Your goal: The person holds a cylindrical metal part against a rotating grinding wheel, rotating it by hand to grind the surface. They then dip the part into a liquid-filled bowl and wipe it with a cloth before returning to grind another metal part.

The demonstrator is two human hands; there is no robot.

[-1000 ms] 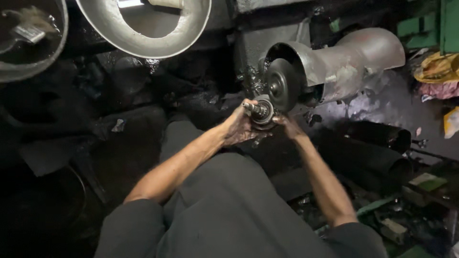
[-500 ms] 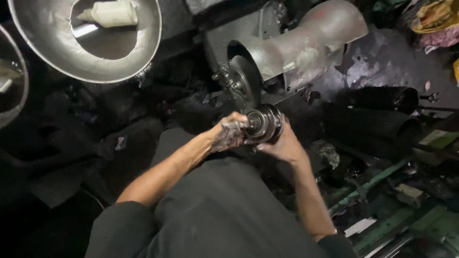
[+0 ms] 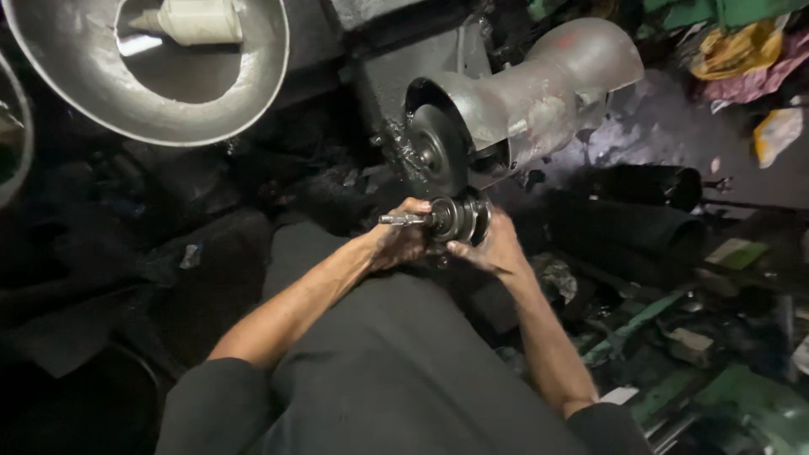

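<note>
Near the frame's centre, both hands are closed on a dark metal pulley assembly. The left hand wraps its fingers around the side where a short threaded shaft sticks out leftward; the right hand cups the grooved disc from below, fingers curled. Just above them sits a grinding wheel under a grey metal guard. At the right edge lie a flat green package and crumpled yellow wrappers. A metal lamp shade fills the upper left.

pkgs: white/yellow bag far right | yellow wrapper top right
</note>
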